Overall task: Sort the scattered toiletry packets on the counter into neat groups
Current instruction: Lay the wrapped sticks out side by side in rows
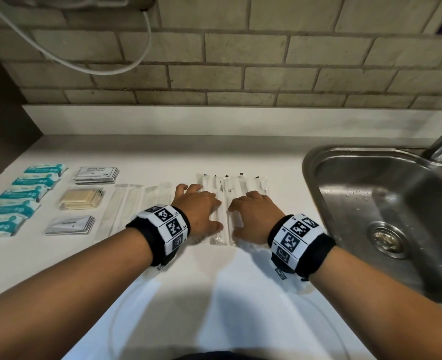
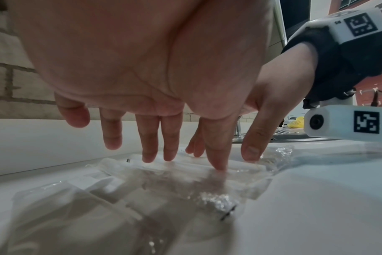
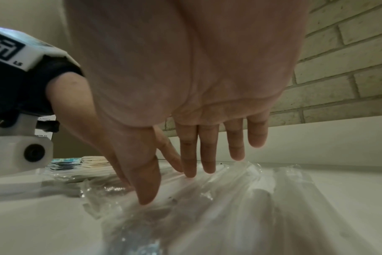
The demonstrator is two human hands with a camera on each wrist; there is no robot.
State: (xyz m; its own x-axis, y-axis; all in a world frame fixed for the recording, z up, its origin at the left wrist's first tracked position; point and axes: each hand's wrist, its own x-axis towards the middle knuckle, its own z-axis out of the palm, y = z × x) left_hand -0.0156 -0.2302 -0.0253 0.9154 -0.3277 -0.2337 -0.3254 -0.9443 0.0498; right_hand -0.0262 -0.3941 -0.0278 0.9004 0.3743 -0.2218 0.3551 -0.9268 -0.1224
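Note:
Several long clear-wrapped packets [image 1: 223, 203] lie side by side on the white counter [image 1: 214, 276], left of the sink. My left hand [image 1: 199, 209] rests flat on their left part, fingers straight, fingertips [image 2: 149, 157] touching the clear wrap [image 2: 185, 174]. My right hand [image 1: 253, 214] lies flat on their right part, thumb and fingertips [image 3: 190, 170] pressing the plastic [image 3: 229, 198]. Both hands are spread, gripping nothing. Further left lie another row of clear long packets [image 1: 129, 203], teal packets [image 1: 22, 196] in a column, a grey sachet stack [image 1: 96, 174], a beige stack [image 1: 80, 202] and another grey stack [image 1: 70, 225].
A steel sink [image 1: 386, 211] with a drain and tap stands close on the right. A tiled brick wall [image 1: 240, 68] and white upstand back the counter. A white cable [image 1: 97, 66] hangs at upper left. Bare counter lies in front of my wrists.

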